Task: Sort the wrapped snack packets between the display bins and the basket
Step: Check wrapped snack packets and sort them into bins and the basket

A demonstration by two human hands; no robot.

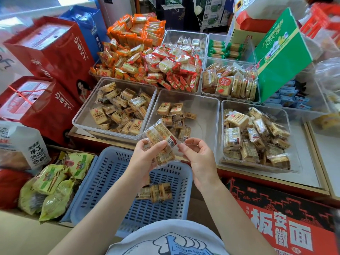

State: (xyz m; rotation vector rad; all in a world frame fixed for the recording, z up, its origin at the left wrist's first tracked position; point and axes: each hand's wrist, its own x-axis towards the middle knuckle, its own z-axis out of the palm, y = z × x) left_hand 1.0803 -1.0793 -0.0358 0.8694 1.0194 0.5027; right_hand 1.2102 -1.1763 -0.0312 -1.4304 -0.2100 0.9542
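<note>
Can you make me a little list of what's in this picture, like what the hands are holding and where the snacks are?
left hand: holds several clear-wrapped snack packets
right hand: pinches the wrapper's clear end
blue basket: below the hands, a few packets inside
middle bin: only a small pile
left bin: many packets
right bin: many packets
back bins: orange and red packets heaped high

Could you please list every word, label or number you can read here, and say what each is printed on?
"板变面": red carton at lower right, large white characters.
"手工": white bag at left; its smaller print is too blurred.
White vertical script on the red gift bags: too stylised to read.
Green box: blurred.
Snack packets in the hands and clear bins: barcodes and labels too small.
</note>
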